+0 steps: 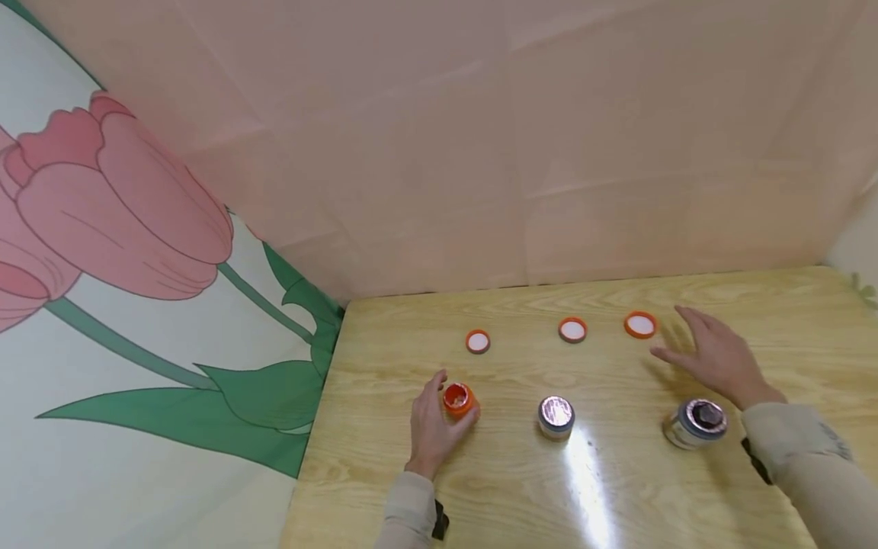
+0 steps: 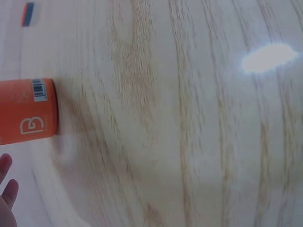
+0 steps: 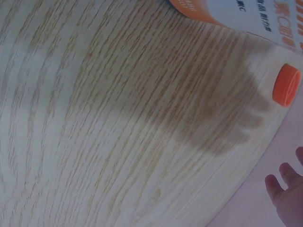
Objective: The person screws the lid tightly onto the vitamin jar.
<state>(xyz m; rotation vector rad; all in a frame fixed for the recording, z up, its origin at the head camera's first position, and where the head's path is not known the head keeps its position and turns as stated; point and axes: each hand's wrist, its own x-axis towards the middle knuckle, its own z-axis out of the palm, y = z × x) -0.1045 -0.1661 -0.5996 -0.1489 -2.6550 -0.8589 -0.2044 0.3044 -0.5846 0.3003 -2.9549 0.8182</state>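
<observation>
An open orange bottle (image 1: pixel 456 396) stands upright on the wooden table, something pale inside its mouth. My left hand (image 1: pixel 437 427) is around it, thumb by its right side and fingers on the left; in the left wrist view two fingertips (image 2: pixel 9 191) show apart from the orange bottle (image 2: pixel 28 111). My right hand (image 1: pixel 720 358) hovers with fingers spread and holds nothing. Nearest to it lie an upturned orange lid (image 1: pixel 641 325) and a foil-topped bottle (image 1: pixel 696 424), whose foil has a dark patch. The right wrist view shows an orange lid (image 3: pixel 286 85) near the fingers.
Between the hands stands another foil-topped bottle (image 1: pixel 555 417). Two more upturned lids with white liners, a left lid (image 1: pixel 478 341) and a middle lid (image 1: pixel 572 329), lie further back on the table (image 1: pixel 384 343). Behind the table hangs a pinkish sheet (image 1: pixel 439 152).
</observation>
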